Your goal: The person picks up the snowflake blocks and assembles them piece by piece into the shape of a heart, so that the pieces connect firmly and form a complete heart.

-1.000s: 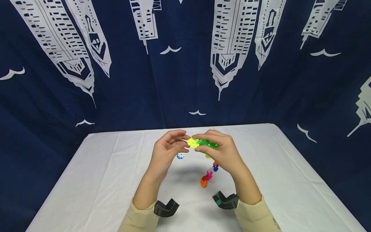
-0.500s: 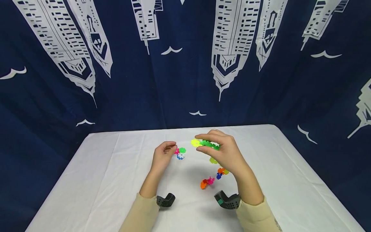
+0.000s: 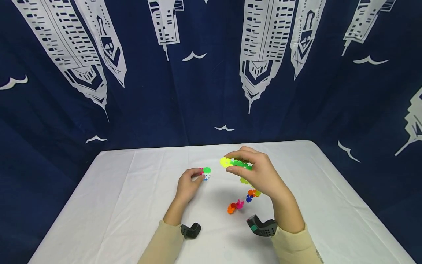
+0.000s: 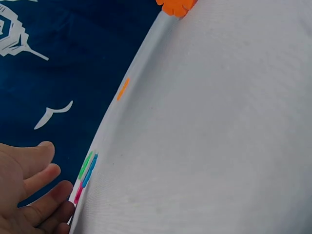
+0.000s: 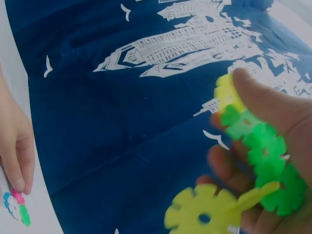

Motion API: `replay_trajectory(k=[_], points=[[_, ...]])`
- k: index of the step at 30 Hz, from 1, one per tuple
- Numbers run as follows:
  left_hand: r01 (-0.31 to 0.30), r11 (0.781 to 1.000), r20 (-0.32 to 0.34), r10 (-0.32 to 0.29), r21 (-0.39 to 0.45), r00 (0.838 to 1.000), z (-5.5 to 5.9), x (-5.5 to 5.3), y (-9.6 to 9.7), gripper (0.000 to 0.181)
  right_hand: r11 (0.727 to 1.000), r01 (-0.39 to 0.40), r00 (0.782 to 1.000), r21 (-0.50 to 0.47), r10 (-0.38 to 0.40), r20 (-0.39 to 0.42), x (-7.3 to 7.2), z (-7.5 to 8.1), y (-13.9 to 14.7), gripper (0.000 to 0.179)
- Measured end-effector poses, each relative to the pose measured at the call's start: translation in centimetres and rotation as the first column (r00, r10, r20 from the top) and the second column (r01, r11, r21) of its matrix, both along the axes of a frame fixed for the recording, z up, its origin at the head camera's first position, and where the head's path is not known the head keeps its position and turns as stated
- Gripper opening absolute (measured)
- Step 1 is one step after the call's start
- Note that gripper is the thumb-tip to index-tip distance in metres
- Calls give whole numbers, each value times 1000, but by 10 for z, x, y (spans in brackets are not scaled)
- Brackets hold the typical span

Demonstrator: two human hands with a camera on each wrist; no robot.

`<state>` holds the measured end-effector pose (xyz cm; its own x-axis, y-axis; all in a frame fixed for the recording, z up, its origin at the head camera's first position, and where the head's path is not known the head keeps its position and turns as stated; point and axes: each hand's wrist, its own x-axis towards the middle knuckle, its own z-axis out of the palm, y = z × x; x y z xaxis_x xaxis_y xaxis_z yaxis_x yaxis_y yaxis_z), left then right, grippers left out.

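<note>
My right hand (image 3: 260, 170) pinches a chain of interlocking plastic snowflake discs (image 5: 265, 151), raised over the table. Its top yellow disc (image 3: 225, 162) pokes out past the thumb, followed by several green ones partly covered by the fingers. Lower down, the chain runs through yellow-green, orange, blue and pink discs to an orange disc (image 3: 230, 209); the hand hides part of this stretch. My left hand (image 3: 187, 187) reaches low over loose discs, fingers apart and thumb beside them. A green disc (image 3: 206, 170), a white disc (image 3: 207, 176), a blue one and a pink disc (image 5: 18, 196) lie there.
A white cloth covers the table (image 3: 108, 205). Behind its far edge hangs a dark blue curtain (image 3: 204, 95) printed with white buildings and birds. In the left wrist view, an orange piece (image 4: 123, 89) shows edge-on on the cloth. Each wrist wears a black camera.
My left hand has left the yellow end of the chain and come down to the loose discs on the left. The right hand, still holding the chain, has shifted slightly right.
</note>
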<state>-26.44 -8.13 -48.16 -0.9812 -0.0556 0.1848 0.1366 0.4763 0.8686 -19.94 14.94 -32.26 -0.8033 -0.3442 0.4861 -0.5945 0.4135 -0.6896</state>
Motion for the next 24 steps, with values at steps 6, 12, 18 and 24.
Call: replay_trajectory(k=[6, 12, 18, 24], points=[[-21, 996, -45, 17, -86, 999, -4, -1, 2, 31, 983, -76, 989, -165, 54, -139, -3, -5, -7, 30], [-57, 970, -57, 44, -236, 997, -10, -3, 7, 35, 951, -101, 970, -291, 29, -241, 0, -7, -14, 29], [-109, 940, -73, 90, -323, 993, -11, -4, 10, 40, 947, -130, 981, -292, 79, -179, -5, -11, -16, 27], [-144, 915, -98, 115, -376, 988, -9, -2, 12, 45, 975, -149, 987, -168, 136, -87, -11, -16, -16, 31]])
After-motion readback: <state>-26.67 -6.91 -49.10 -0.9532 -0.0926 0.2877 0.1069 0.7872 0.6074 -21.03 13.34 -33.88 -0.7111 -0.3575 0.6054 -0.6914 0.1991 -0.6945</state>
